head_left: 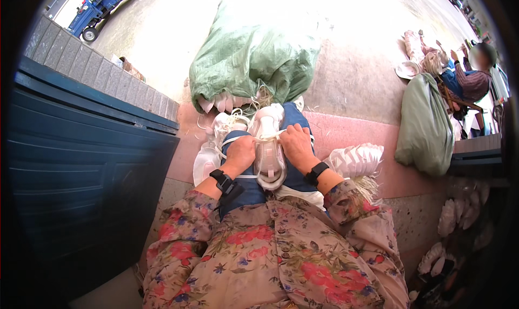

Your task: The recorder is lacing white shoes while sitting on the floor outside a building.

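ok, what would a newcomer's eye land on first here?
Probably the bulky green sack at top centre, pale pieces showing along its lower edge. Then the pale shoe mid-picture, with a white lace stretched between left hand and right hand. The floral shirt fills the bottom.

Floor [335, 65]: we see a pink band [351, 128] meeting pale concrete [354, 95].
Green sack [254, 60]: we find it slumped where both meet, pale pieces [223, 101] showing at its near edge.
Grey-green sack [426, 122]: we see it bulging on the right.
White stack [354, 160]: we have overlapping pieces on the pink, pale strands [367, 189] beside them.
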Demonstrator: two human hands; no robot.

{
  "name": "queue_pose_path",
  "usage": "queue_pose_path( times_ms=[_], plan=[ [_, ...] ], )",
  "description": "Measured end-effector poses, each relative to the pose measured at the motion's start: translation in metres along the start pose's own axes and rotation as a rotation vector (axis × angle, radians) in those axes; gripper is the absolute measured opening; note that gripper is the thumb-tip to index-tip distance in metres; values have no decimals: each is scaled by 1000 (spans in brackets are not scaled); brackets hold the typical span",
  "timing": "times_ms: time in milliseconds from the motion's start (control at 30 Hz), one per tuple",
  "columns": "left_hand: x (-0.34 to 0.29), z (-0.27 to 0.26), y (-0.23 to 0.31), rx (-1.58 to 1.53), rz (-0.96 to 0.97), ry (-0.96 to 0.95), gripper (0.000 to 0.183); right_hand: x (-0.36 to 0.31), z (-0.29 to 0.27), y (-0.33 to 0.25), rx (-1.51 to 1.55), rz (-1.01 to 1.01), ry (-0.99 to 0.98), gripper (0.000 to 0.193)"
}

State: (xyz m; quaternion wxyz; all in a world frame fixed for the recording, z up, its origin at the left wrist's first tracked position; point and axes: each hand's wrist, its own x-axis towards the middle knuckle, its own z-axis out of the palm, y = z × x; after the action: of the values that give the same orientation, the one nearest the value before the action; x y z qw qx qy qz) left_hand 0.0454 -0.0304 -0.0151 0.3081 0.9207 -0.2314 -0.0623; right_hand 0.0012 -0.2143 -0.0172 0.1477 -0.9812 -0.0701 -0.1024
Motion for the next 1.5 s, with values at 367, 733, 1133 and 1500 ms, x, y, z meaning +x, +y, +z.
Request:
queue_pose_path(
  times_ms=[367,733,1133,1500],
  plan=[
    [-3,-8,22,419,183,68,12,-8,-8,-11,-49,24,-83,16],
    [-10,-4,19,-39,-163,-75,15,-10,-2,-6,131,55,-170,15],
    [64,3,22,75,194,-311,11,-9,-7,-18,6,-99,-87,10],
    [68,-14,21,-766,-318,-538,42,25,-75,-28,168,-391,159,20]
  ],
)
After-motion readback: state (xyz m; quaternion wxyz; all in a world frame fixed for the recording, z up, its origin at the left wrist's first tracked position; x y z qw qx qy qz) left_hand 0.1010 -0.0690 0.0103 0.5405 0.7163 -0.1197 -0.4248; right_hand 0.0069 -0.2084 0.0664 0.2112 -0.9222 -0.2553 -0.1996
